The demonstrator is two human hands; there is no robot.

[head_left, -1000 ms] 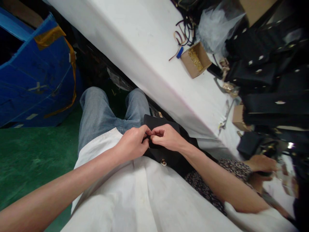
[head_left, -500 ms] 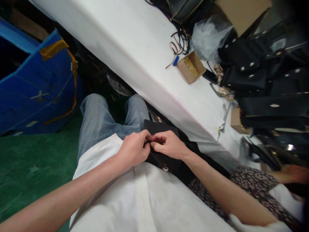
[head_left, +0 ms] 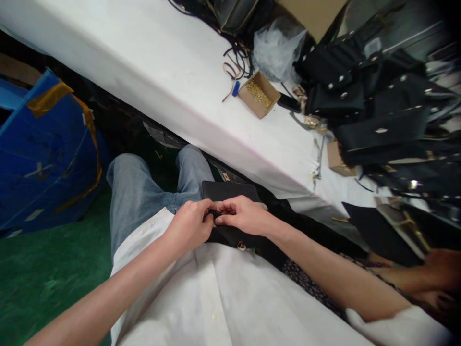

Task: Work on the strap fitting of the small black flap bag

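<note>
A black bag [head_left: 231, 190] lies across my lap, with a small gold-coloured metal fitting [head_left: 241, 245] on its near side. Above the bag my hands meet, fingertips nearly touching. My left hand [head_left: 191, 225] is closed in a pinch on a thin black strip [head_left: 215, 213]. From the other side my right hand [head_left: 242, 215] pinches the same strip. Fingers cover most of it, so I cannot tell whether it is joined to the bag.
On the white-covered table [head_left: 151, 62] stand a small carton of gold-coloured bits [head_left: 259, 94], a clear plastic bag [head_left: 277, 50] and several black bags [head_left: 382, 129]. A blue bin [head_left: 46, 158] stands left. At right, a co-worker's hand [head_left: 444, 266] is by a black panel [head_left: 374, 230].
My view has turned a little, so the table things sit further left. Both hands keep their pinch. More of the black strip shows between them. A black panel has appeared near the co-worker.
</note>
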